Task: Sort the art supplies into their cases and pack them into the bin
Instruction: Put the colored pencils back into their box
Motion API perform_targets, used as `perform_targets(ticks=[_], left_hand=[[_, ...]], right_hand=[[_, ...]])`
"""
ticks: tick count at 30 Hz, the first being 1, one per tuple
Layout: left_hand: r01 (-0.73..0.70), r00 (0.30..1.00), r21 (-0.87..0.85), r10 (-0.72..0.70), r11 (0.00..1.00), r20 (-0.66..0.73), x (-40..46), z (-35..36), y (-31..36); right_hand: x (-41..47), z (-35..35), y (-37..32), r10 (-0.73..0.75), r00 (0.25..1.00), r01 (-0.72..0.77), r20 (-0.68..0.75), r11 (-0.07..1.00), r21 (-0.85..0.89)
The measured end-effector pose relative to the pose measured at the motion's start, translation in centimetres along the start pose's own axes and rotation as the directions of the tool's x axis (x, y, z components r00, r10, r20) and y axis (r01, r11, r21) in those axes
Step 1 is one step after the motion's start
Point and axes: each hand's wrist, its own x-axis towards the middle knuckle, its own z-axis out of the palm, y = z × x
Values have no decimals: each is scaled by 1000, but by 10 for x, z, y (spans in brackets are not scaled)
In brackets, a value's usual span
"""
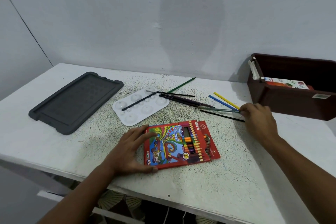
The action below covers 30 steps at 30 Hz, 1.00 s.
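— So, what could go wrong for us now?

— Well, our left hand (130, 151) holds the pencil box (179, 144) by its near-left end, thumb under the near edge and fingers spread flat on top. The box lies on the table (218, 183), close to us, and its flap looks open on the right. If we tip it, we think the pencils inside could slide out.

— And our right hand (258, 119)?

— It has its fingers curled down over the ends of some thin sticks near the bin (291, 103). We think it pinches a greenish one (220, 109), but its fingertips are hidden behind the knuckles, so we can't be sure.

— What might slip there?

— The sticks are round. The yellow pencil (226, 100) and the blue pencil (222, 102) lie just beside our fingers. A bump could roll them away. We might also grab a paint brush by mistake, and that does not belong in the pencil box.

— Where are the brushes?

— A dark bunch (185, 100) lies between the white paint tray (141, 105) and our right hand. One dark stick (139, 101) rests across the tray. A green pencil (181, 85) lies far back by the wall.

— What can't we see well?

— The bin is cut off at the right edge. Something with a printed cover (285, 84) lies inside, but we can't tell what. The gray lid (76, 102) lies flat at the left.
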Motion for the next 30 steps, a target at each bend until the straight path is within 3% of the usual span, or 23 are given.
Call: perform_targets(ticks=[6,13,22,30], left_hand=[[1,1000,0,-1,1000,-12,0,1,-1],[-1,1000,4,1,1000,-1,0,-1,1],[8,1000,13,-8,1000,15,-1,-1,2],[11,1000,16,-11,1000,12,-1,-1,2]], right_hand=[[-19,-10,29,-165,985,165,59,986,12],[-35,-8,3,-388,918,355,82,896,265],[-33,12,-63,-344,854,102,391,846,523],[-34,17,-59,-284,852,-95,441,744,662]])
